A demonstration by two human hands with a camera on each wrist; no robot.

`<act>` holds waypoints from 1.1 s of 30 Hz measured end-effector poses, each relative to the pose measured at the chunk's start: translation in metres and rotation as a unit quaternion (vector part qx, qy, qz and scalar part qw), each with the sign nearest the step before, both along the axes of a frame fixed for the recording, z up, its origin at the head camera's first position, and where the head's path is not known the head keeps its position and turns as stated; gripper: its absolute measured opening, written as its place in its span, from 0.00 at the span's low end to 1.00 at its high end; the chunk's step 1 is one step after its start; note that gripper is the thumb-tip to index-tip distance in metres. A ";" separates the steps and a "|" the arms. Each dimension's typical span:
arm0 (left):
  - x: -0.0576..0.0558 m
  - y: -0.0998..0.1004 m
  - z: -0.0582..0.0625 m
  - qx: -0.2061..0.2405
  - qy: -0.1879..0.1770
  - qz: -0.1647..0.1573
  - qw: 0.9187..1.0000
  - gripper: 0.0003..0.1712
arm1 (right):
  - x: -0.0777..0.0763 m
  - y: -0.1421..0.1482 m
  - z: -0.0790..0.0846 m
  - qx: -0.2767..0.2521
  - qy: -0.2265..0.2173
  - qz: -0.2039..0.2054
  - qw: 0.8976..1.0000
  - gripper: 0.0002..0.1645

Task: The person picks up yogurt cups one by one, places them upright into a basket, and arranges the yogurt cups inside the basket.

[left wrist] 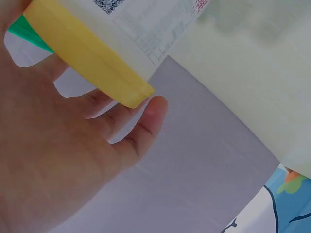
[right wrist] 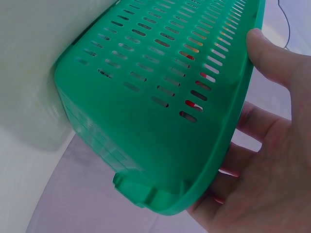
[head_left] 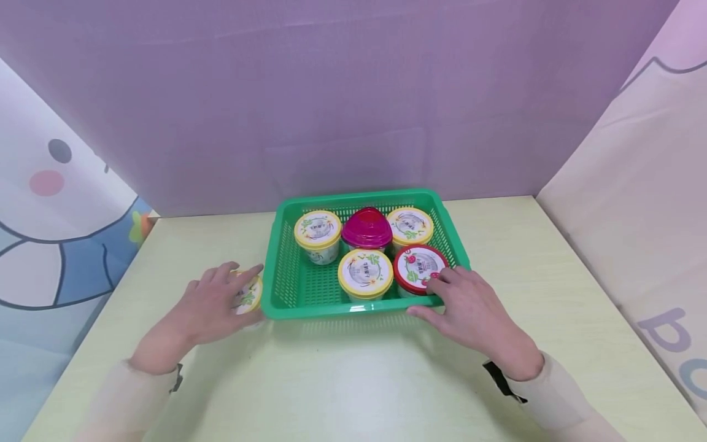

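Note:
Left of a green plastic basket [head_left: 301,312], my left hand [head_left: 210,304] holds a lidded cup [head_left: 251,296] with a yellow rim and a printed white top. The left wrist view shows my fingers round its yellow lid [left wrist: 90,60], with a printed label on the cup's pale side. My right hand [head_left: 472,307] grips the basket's near right corner, thumb outside the front rim and fingertips over the edge. Those fingertips overlap a red-lidded cup [head_left: 415,265] inside. In the right wrist view, the slotted green basket wall [right wrist: 146,111] fills much of the picture.
Also in the basket are yellow-lidded cups [head_left: 318,229] and a cup with a domed magenta lid [head_left: 367,229]. The basket stands on a pale wooden table [head_left: 353,380] near a purple cloth backdrop [head_left: 342,104]. Printed cloth panels [head_left: 624,202] flank both sides.

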State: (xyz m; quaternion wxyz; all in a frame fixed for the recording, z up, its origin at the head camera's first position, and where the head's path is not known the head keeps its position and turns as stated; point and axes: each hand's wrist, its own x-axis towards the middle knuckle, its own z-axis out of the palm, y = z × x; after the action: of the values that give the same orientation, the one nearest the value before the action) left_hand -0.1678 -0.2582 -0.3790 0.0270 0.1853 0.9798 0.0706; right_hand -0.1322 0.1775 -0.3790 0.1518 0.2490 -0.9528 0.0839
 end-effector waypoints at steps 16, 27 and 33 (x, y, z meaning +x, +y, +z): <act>-0.010 0.006 0.002 -0.002 -0.002 -0.005 1.000 0.33 | 0.001 0.000 0.001 -0.004 0.007 0.002 1.000 0.28; -0.011 0.002 0.008 -0.017 0.019 -0.006 1.000 0.30 | 0.002 -0.001 0.000 0.000 -0.003 -0.001 1.000 0.28; -0.011 0.000 0.018 -0.025 0.044 -0.002 0.999 0.29 | 0.002 -0.002 0.001 -0.002 0.004 0.000 1.000 0.27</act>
State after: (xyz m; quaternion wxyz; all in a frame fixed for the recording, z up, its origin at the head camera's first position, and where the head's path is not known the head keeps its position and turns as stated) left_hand -0.1784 -0.2580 -0.3610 -0.0113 0.1894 0.9811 0.0376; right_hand -0.1307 0.1759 -0.3785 0.1561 0.2487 -0.9521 0.0852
